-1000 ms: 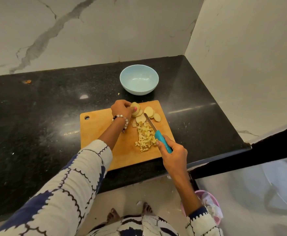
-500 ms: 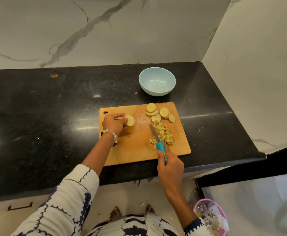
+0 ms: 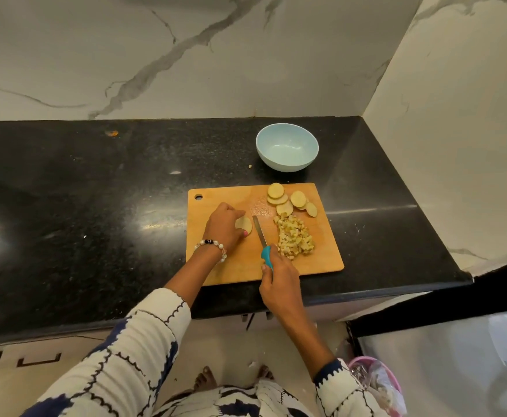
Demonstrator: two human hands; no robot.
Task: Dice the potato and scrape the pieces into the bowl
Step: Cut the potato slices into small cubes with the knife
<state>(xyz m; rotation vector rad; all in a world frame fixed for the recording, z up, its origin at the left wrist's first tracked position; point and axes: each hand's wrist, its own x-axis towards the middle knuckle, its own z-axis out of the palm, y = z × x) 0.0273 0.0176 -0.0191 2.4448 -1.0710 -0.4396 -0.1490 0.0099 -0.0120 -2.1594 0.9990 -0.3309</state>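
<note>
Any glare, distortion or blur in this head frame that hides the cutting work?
Head view: bright glare patches on the black counter left of the cutting board; wide-angle bending of the counter's edges; potato slices, diced pile and knife evenly lit, slightly soft.

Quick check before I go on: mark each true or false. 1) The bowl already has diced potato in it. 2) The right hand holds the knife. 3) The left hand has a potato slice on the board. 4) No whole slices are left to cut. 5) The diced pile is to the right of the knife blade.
1) False: the bowl is empty.
2) True: the right hand grips the knife by its teal handle.
3) True: the left hand holds a potato slice on the cutting board.
4) False: several uncut slices lie at the board's far edge.
5) True: the diced pile lies right of the blade.
</note>
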